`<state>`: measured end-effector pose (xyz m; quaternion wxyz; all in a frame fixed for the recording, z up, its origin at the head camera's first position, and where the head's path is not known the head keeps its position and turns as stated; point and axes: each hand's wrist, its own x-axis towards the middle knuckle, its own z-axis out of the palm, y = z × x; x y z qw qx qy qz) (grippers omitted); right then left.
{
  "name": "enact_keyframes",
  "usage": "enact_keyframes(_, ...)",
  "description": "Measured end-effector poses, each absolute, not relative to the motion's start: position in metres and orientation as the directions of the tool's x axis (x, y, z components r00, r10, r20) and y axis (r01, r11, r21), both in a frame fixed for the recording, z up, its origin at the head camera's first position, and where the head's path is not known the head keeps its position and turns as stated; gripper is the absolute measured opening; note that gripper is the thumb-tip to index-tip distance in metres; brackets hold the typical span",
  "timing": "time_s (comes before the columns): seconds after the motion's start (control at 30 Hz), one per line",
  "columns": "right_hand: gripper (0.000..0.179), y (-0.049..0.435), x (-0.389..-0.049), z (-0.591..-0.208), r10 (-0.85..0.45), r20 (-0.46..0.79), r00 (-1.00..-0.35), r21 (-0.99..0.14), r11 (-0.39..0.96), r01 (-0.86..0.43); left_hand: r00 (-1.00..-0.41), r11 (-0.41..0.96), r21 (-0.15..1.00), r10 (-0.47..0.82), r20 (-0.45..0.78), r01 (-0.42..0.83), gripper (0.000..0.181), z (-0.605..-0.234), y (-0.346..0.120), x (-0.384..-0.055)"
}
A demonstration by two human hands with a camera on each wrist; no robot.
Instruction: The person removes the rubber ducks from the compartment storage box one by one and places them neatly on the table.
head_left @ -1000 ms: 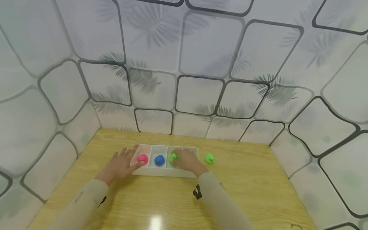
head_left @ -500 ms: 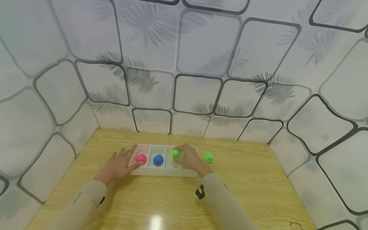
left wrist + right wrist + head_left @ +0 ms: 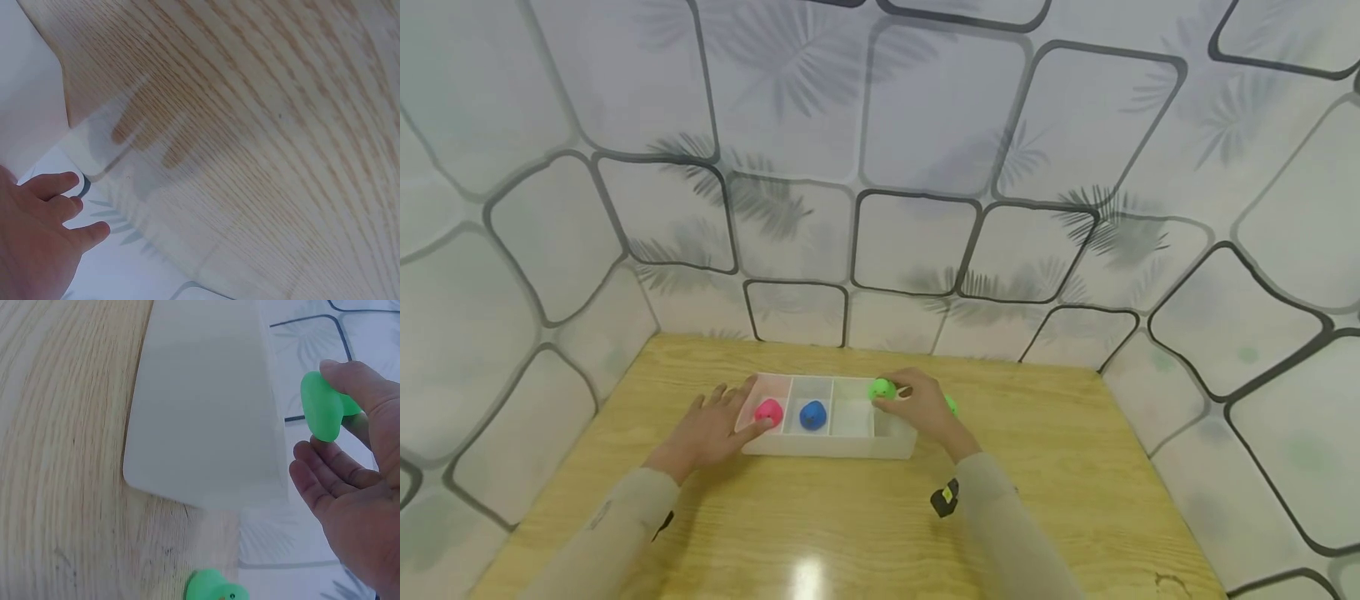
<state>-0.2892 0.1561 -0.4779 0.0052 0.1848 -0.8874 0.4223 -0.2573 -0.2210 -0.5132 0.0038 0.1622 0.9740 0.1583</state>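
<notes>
A white divided tray [image 3: 827,447] lies on the table in the head view. My right hand [image 3: 928,408] pinches a green toy duck [image 3: 880,389] between thumb and fingers, above the tray's right part; the right wrist view shows this duck [image 3: 322,406] clear of the tray wall. At the tray's left end rests my left hand [image 3: 709,435], fingers extended and thumb over the near rim by the pink duck [image 3: 767,411]. A blue duck [image 3: 812,415] sits one compartment to the right. Another green duck [image 3: 952,404], partly hidden by my right hand, stands right of the tray.
The wooden table [image 3: 820,525] reaches a patterned wall covering [image 3: 917,242] at the back and sides. In the right wrist view, the loose green duck [image 3: 212,587] lies just past the tray's end. Low dividers separate the tray's compartments.
My right hand has lifted the green duck from the third compartment and carried it up and rightward, now partly covering the loose duck. My left hand has stayed on the tray.
</notes>
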Motion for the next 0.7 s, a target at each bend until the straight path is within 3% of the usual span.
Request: enact_keyframes(0.7,0.044,0.229,-0.282,-0.478,-0.191,0.142,-0.971,-0.785,0.576,-0.227,-0.946,0.892,0.322,0.323,0.036,0.317,0.092,-0.509,-0.22,-0.257)
